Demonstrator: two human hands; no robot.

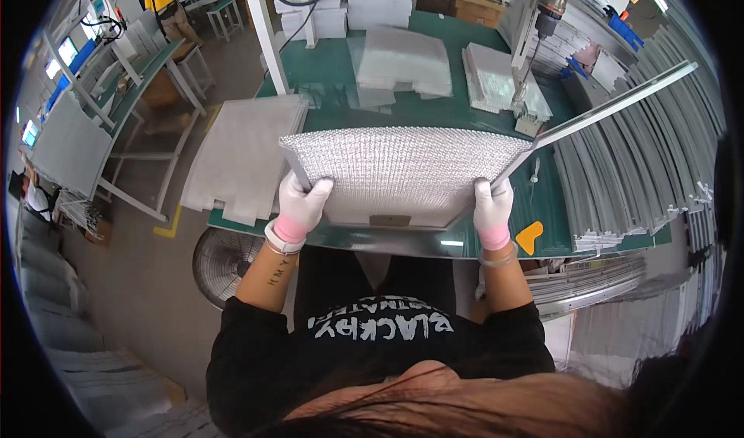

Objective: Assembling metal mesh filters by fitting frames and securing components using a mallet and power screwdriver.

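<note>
A silvery mesh filter panel (pixel 403 163) with thin metal side edges is held tilted above the front of the green table. My left hand (pixel 304 204), in a white glove with a pink cuff, grips its left edge, thumb over the near face. On the opposite edge my right hand (pixel 493 207), gloved the same way, is closed with its thumb on the near face too. From the panel's far right corner a long metal channel strip (pixel 620 101) sticks out to the right; I cannot tell whether the two are joined. The fingers behind the panel are hidden.
An orange flat scraper (pixel 530 237) and a small tool (pixel 535 170) lie right on the green table (pixel 325 74). Mesh sheets (pixel 411 57) are stacked at the back, more (pixel 244 155) at left. Many metal strips (pixel 620 175) line the right. A power driver (pixel 555 0) hangs above.
</note>
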